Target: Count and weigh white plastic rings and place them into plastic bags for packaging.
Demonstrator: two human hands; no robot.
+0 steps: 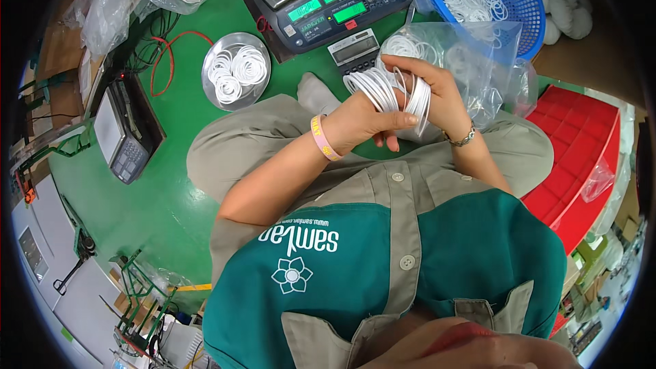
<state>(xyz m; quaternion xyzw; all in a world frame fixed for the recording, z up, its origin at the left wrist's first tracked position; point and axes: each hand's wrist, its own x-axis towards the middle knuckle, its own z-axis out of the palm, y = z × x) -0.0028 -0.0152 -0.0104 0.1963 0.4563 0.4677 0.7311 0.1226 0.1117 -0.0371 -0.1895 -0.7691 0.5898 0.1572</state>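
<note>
Between my two hands is a bunch of thin white rings (pixel 374 87), looped side by side. My left hand (pixel 359 121), with a pink wristband above it, curls round the bunch, its thumb pointing across to the right. From the other side my right hand (pixel 443 94) closes on the rings, its fingers reaching over the top; some fingertips are hidden. Just beyond lies a clear plastic bag (pixel 502 51) with more white rings in and beside it. A round metal plate (pixel 257 96) to the left bears several small coils of white rings.
A counting scale (pixel 335 17) with lit green displays stands ahead, a calculator (pixel 353 51) before it. At the far right is a blue basket (pixel 529 17) with white rings. A red tiled surface (pixel 570 157) lies right. On the left are another scale (pixel 126 140) and a red cable (pixel 165 61).
</note>
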